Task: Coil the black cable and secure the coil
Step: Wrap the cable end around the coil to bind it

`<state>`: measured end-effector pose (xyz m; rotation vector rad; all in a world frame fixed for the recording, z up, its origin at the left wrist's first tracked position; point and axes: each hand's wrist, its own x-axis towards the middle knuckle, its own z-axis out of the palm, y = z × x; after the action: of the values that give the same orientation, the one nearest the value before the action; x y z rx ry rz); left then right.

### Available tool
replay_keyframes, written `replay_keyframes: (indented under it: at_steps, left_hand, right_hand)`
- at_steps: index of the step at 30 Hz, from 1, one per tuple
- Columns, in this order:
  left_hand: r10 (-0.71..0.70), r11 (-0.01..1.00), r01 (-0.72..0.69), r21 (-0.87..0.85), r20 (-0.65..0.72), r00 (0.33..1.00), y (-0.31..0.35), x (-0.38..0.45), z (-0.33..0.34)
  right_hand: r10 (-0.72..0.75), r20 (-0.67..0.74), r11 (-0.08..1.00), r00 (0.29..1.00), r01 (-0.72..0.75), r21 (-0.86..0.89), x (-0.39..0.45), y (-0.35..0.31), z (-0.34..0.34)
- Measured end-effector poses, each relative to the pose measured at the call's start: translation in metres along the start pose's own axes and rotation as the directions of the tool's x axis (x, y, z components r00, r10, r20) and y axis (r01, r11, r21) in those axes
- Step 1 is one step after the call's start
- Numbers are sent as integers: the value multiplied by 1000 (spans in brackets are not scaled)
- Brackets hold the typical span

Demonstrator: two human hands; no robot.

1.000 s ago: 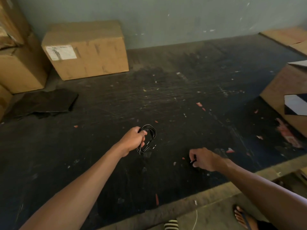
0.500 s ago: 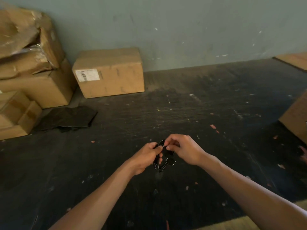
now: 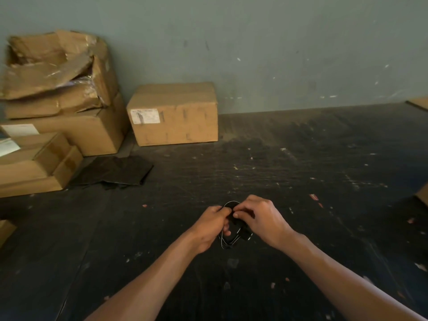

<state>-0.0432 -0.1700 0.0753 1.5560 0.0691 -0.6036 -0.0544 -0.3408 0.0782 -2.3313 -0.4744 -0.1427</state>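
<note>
You held the coiled black cable (image 3: pixel 231 237) between both hands, above the near middle of the dark floor (image 3: pixel 301 181). Your left hand (image 3: pixel 208 228) had its fingers curled round the coil's left side. Your right hand (image 3: pixel 261 218) pinched the coil near its top, fingertips bent onto it. A labelled cardboard box (image 3: pixel 173 114) stood at the floor's far edge against the wall (image 3: pixel 254 42), with a dark folded sheet (image 3: pixel 115 171) near it.

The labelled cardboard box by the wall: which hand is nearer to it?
Left. The left hand is below the labelled box and slightly right; the right hand is farther right. Both grip the black cable.
</note>
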Motion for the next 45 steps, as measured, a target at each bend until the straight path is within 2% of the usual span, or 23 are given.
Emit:
replay_keyframes:
  at_steps: [2, 7, 10, 13, 16, 20, 24, 27, 30, 32, 35, 37, 39, 42, 45]
  left_hand:
    - [-22, 999, 22, -27, -1, 1000, 3, -2, 2]
    - [-140, 963, 150, -226, 61, 988, 11, -6, 3]
    - [-157, 961, 172, -216, 86, 984, 13, -5, 2]
    - [-148, 973, 160, -165, 84, 985, 9, -4, 1]
    - [-142, 980, 151, -131, 73, 987, 5, -1, 2]
    - [-160, 979, 168, -119, 75, 984, 2, 1, 2]
    - [-192, 962, 189, -198, 4, 981, 2, 7, -2]
    - [-215, 946, 185, -267, -87, 973, 4, 13, -14]
    - [-193, 954, 158, -255, -118, 974, 4, 17, -26]
    - [-145, 971, 116, -208, -129, 981, 4, 20, -27]
    - [-76, 990, 55, -132, -163, 984, 1, 24, -27]
    - [-24, 997, 11, -75, -170, 985, -1, 25, -27]
    - [42, 999, -39, 19, -168, 985, -4, 26, -26]
    - [112, 981, -78, 177, -189, 976, -6, 28, -25]
    - [128, 957, -78, 281, -165, 978, -6, 28, -25]
  right_hand:
    - [19, 11, 1000, 1000, -20, 11, 1, 1, 0]
    - [-15, -13, 1000, 1000, 15, -17, -2, 1, 0]
    - [-24, -1, 998, 1000, 23, -60, -3, 0, 0]
    - [77, 22, 997, 997, -77, 18, -1, -2, 3]
    - [211, 114, 970, 971, -222, 98, 4, -2, 3]
    - [274, 217, 943, 937, -306, 129, 7, -4, 5]
    - [175, 162, 974, 971, -195, 115, 3, -10, 8]
    - [76, 193, 971, 978, -117, 210, -2, -14, 0]
    - [34, 212, 936, 977, -106, 336, -6, -14, -6]
    - [46, 199, 874, 979, -136, 467, -7, -14, -5]
    - [117, 184, 716, 976, -211, 665, -7, -12, 3]
    - [224, 212, 510, 951, -300, 806, -8, -13, 9]
    - [347, 275, 301, 897, -384, 873, -6, -14, 13]
    - [507, 289, 225, 812, -448, 865, -1, -15, 20]
    - [558, 301, 204, 774, -479, 853, 3, -19, 21]
